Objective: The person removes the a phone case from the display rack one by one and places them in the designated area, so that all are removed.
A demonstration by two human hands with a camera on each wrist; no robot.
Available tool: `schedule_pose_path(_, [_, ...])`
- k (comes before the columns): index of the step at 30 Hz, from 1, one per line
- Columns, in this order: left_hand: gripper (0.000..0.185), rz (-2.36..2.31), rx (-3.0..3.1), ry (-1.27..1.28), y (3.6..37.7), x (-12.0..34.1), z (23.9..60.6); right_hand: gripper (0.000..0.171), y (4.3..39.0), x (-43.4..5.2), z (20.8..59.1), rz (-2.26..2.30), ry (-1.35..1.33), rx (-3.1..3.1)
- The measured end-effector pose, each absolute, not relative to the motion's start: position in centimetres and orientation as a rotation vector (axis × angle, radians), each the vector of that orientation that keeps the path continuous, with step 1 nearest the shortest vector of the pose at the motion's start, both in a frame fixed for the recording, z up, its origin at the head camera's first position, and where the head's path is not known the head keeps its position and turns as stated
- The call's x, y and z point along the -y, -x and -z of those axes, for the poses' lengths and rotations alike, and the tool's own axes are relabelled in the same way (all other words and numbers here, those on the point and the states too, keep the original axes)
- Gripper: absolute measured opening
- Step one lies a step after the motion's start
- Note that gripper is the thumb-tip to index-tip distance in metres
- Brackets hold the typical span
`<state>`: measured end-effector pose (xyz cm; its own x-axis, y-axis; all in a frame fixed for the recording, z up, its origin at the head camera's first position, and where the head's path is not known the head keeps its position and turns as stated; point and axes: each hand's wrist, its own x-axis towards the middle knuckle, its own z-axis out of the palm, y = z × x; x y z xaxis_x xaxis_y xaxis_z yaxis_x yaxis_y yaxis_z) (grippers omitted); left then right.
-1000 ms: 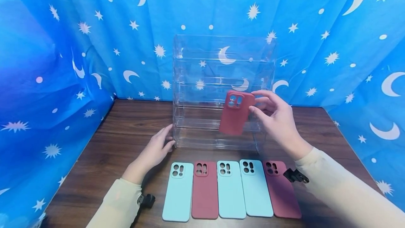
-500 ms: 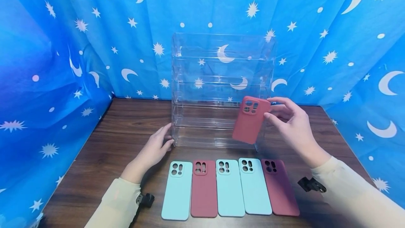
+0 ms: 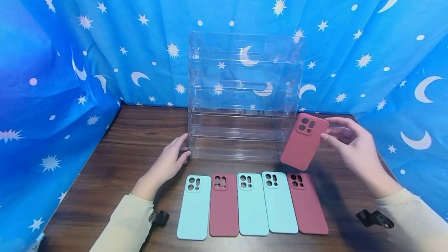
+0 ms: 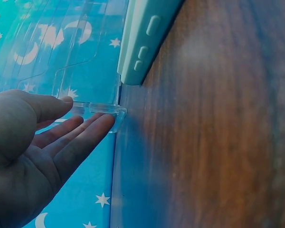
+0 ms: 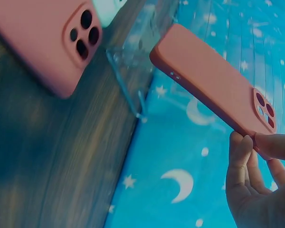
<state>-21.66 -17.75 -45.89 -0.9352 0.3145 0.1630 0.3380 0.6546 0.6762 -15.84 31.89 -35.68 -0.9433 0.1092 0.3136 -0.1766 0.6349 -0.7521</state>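
My right hand (image 3: 357,147) pinches a dusty-red phone case (image 3: 304,143) by its upper right edge, thumb on one side and fingers on the other. The case hangs tilted in the air, right of a clear tiered rack (image 3: 241,132). In the right wrist view the held case (image 5: 209,76) shows its long side and camera holes. At the rack's lower left corner my left hand (image 3: 169,158) rests its fingertips, the fingers nearly straight in the left wrist view (image 4: 42,142). In front of the rack lies a row of mint cases (image 3: 194,213) and red cases (image 3: 224,211).
The rack stands upright on a dark wood table (image 3: 140,127). Behind and on both sides hangs a blue curtain (image 3: 224,3) with moons and stars. The rightmost red case (image 3: 309,209) of the row lies slightly slanted.
My right hand has carried the red case rightward and a little down, from in front of the rack to beside its right edge. The left hand has stayed at the rack's corner.
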Motion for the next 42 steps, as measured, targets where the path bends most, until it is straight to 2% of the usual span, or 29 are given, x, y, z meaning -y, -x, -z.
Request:
schedule_pose_path(11, [0.063, 1.2, 2.825, 0.563, 21.6, 17.5, 45.8, 0.043, 14.3, -37.1, 36.2, -1.291, 0.137, 2.656])
schedule_pose_path(24, [0.063, 1.201, 2.836, 0.544, 21.5, 17.5, 45.6, 0.03, 14.7, -42.6, 38.0, -1.561, 0.05, 2.906])
schedule_pose_path(30, [0.064, 1.201, 2.839, 0.542, 21.6, 17.8, 45.6, 0.035, 14.7, -43.1, 39.4, -1.556, 0.078, 3.062])
schedule_pose_path(34, [0.064, 1.2, 2.844, 0.539, 21.7, 17.8, 45.6, 0.031, 14.9, -43.2, 40.1, -1.7, 0.044, 3.086])
schedule_pose_path(38, [0.064, 1.184, 2.847, 0.538, 21.6, 17.7, 45.6, 0.039, 14.9, -43.2, 40.7, -1.859, 0.013, 3.097])
schedule_pose_path(42, [0.063, 1.18, 2.847, 0.536, 21.5, 17.6, 45.7, 0.032, 14.6, -42.8, 41.2, -1.828, 0.052, 3.145])
